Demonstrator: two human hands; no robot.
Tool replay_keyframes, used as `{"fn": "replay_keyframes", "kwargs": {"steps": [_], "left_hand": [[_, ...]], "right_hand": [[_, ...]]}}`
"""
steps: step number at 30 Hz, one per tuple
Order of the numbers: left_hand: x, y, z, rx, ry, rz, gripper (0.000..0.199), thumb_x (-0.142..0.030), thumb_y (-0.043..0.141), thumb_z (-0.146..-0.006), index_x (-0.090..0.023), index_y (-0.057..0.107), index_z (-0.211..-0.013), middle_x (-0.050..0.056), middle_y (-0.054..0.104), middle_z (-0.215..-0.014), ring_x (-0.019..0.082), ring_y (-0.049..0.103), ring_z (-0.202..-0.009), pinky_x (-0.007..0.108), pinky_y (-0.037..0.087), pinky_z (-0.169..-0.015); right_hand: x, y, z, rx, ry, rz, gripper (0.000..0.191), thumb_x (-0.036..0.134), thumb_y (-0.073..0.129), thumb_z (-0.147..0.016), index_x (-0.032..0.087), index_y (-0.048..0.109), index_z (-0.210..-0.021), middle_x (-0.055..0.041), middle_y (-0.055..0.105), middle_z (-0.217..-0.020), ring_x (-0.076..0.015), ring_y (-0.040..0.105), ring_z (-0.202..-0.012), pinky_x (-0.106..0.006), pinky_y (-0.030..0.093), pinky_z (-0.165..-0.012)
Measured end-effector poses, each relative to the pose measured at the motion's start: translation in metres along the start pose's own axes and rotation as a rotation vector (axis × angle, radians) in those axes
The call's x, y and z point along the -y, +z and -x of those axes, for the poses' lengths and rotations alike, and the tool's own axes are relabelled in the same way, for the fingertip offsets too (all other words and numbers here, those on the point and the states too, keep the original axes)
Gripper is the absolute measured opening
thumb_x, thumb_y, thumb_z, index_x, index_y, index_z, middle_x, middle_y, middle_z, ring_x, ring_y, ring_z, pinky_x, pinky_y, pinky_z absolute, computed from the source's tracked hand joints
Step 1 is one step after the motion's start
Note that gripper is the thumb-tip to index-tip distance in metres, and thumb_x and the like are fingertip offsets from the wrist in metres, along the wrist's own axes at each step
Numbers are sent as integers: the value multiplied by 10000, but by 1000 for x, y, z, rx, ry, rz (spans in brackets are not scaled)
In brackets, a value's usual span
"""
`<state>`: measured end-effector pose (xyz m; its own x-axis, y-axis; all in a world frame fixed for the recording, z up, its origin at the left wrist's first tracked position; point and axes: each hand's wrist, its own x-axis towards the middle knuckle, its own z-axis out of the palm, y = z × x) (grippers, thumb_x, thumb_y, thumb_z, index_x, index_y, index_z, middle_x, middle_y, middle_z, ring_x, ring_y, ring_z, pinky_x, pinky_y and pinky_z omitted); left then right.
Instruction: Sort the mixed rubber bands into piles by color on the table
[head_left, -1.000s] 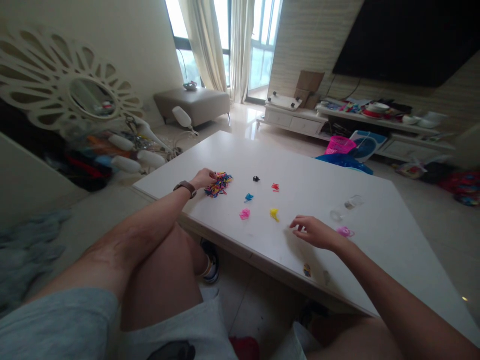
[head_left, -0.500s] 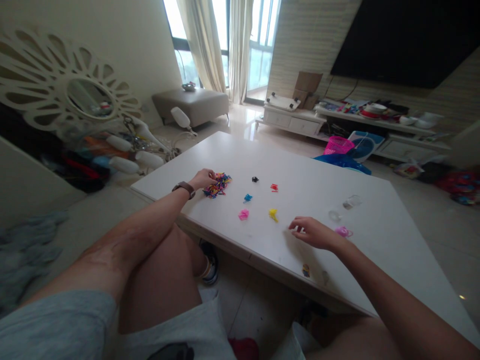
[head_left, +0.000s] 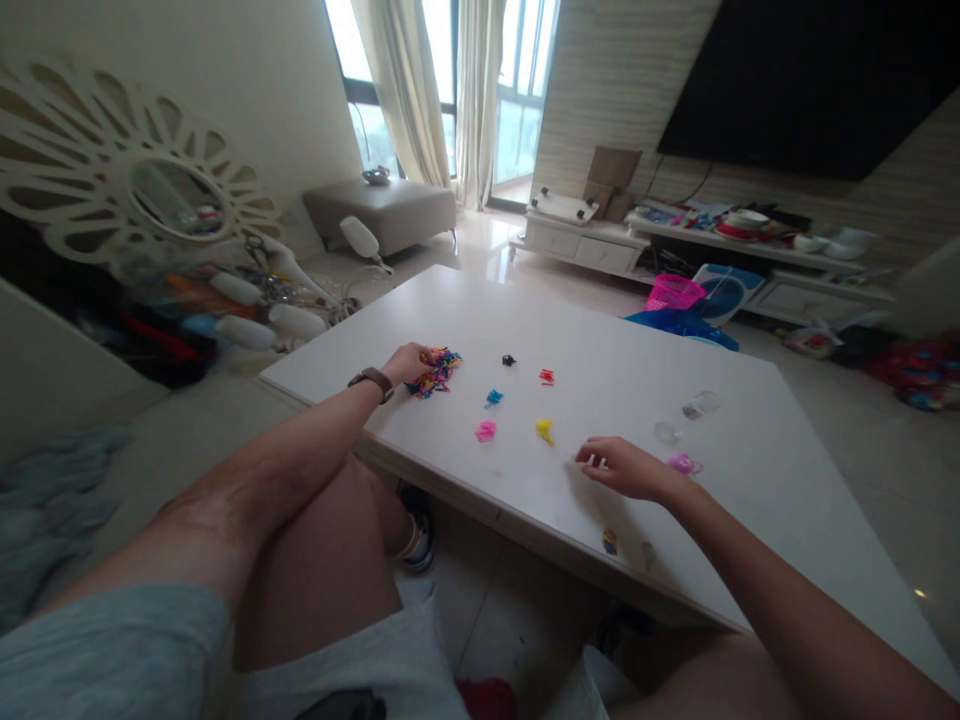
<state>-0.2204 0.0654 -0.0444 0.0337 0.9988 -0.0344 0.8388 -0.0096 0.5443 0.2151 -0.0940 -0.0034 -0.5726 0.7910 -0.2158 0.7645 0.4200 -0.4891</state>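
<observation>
My left hand point(head_left: 409, 363), with a watch on the wrist, is at the left edge of a mixed multicolored pile point(head_left: 442, 372) of small pieces; its fingers are bent together, and what they pinch is too small to name. Small separate heaps lie to the right: black point(head_left: 509, 360), red point(head_left: 547, 377), blue point(head_left: 493, 398), pink point(head_left: 486, 431) and yellow point(head_left: 544, 431). My right hand point(head_left: 611, 465) hovers over the table right of the yellow heap, fingers curved and apart, holding nothing. A purple-pink item point(head_left: 684, 464) lies beyond its wrist.
On the white table point(head_left: 600, 345) are a clear container point(head_left: 700, 404) lying on its side, a clear round piece point(head_left: 666, 432) and a small yellow-blue figure point(head_left: 610, 542) near the front edge. A pink basket point(head_left: 675, 293) stands behind the table.
The fingers of my left hand have shifted slightly at the pile and closed more. My right hand has barely moved. The whole view has shifted a little.
</observation>
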Motion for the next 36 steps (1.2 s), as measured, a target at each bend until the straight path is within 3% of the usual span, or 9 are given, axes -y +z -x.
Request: {"fn": "replay_keyframes", "kwargs": {"steps": [9, 13, 23, 30, 36], "left_hand": [[-17, -12, 5, -82, -38, 60, 207, -271, 704, -616, -150, 753, -777, 37, 668, -632, 156, 574, -643, 235, 397, -582], [-20, -17, 7, -104, -31, 105, 227, -315, 705, -648, -148, 764, -790, 53, 695, -678, 165, 591, -668, 244, 411, -603], [-12, -8, -3, -143, -56, 355, 250, -294, 708, -615, -119, 740, -791, 76, 714, -727, 170, 625, -662, 234, 458, -582], [-9, -4, -5, -99, -30, 443, 263, -189, 695, -587, -110, 732, -835, 71, 698, -697, 159, 613, -611, 225, 446, -523], [-12, -6, -1, -36, 27, 497, 329, -173, 727, -552, -111, 711, -875, 74, 719, -771, 167, 635, -649, 244, 490, -558]], "right_hand": [[2, -1, 1, -17, -17, 13, 194, 253, 556, -851, 165, 716, -918, -83, 703, -919, -178, 645, -767, -293, 504, -720], [1, -1, 2, -21, -8, 14, 189, 249, 558, -854, 167, 716, -918, -81, 704, -913, -177, 643, -770, -292, 503, -724], [5, -3, 2, -5, 5, 3, 194, 249, 554, -852, 149, 713, -902, -91, 704, -904, -178, 644, -762, -282, 496, -712], [1, -2, 2, -3, 2, 6, 200, 262, 547, -856, 161, 712, -901, -87, 703, -895, -178, 640, -761, -282, 492, -709], [-1, 0, 2, 1, 6, -2, 201, 262, 550, -852, 161, 716, -902, -88, 707, -894, -179, 641, -759, -283, 489, -705]]}}
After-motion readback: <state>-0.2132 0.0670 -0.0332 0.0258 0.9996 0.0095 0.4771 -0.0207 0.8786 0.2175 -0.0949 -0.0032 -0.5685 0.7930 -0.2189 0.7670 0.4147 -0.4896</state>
